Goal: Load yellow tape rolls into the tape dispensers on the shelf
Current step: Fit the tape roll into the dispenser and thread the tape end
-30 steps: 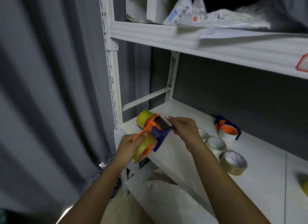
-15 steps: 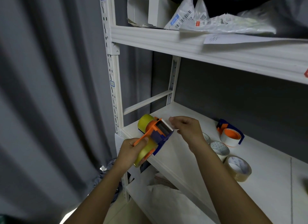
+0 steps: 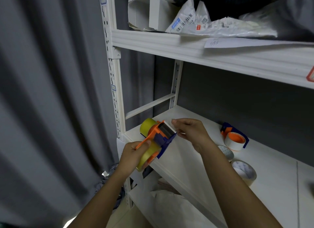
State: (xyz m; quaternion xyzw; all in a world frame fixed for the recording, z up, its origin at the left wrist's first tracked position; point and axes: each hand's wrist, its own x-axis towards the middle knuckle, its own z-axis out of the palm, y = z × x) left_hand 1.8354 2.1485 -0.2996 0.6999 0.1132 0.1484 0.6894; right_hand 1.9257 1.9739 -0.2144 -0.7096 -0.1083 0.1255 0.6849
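My left hand [image 3: 131, 153] grips an orange and blue tape dispenser [image 3: 159, 137] with a yellow tape roll [image 3: 148, 157] mounted in it, held just off the shelf's front left corner. My right hand [image 3: 190, 131] pinches the free end of the tape at the dispenser's blade end. A second yellow roll [image 3: 147, 126] stands on the shelf [image 3: 195, 159] behind the dispenser. Another blue and orange dispenser [image 3: 235, 137] holding a white roll lies further back on the shelf.
Two pale tape rolls [image 3: 226, 152] [image 3: 244, 171] lie on the shelf near my right forearm. The upper shelf [image 3: 186, 46] carries boxes and plastic mailers. A white upright post [image 3: 113, 75] and a grey curtain [image 3: 47, 100] stand at the left. A bag sits on the level below.
My right hand has drawn the tape end a little up and away from the blade. The view has shifted slightly; the left hand keeps its grip.
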